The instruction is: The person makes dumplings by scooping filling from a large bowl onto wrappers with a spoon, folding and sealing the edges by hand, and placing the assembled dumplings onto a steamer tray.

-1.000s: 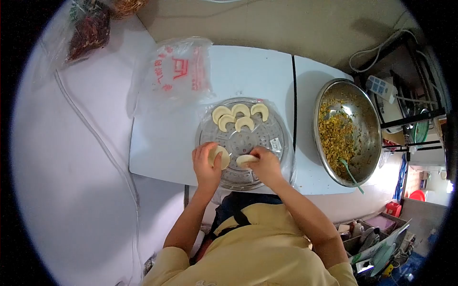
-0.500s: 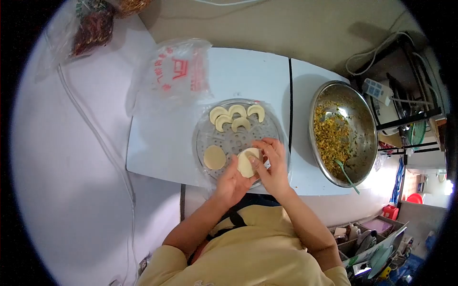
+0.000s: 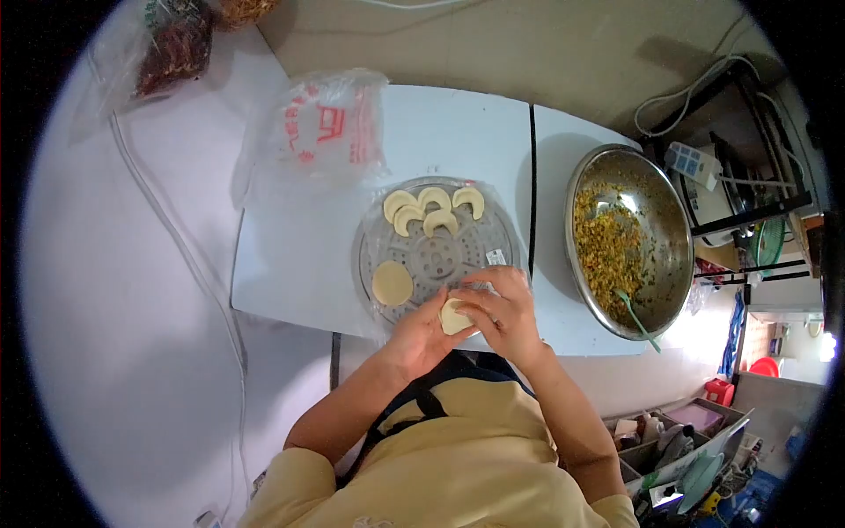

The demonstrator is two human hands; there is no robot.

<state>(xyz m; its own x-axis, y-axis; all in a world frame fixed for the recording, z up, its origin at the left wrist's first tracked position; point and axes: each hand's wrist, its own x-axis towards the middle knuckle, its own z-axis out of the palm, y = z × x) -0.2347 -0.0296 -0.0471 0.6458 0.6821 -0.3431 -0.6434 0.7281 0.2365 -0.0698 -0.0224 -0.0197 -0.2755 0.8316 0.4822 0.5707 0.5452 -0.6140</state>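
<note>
The left hand (image 3: 419, 341) and right hand (image 3: 503, 319) both pinch the dough wrapper (image 3: 453, 319); press softly and evenly, so it does not tear.

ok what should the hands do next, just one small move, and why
Probably press the edge of the dough piece with the right hand: the left hand supports it, the right already covers part of it, and the five crescents on the tray suggest a similar shape.
</note>
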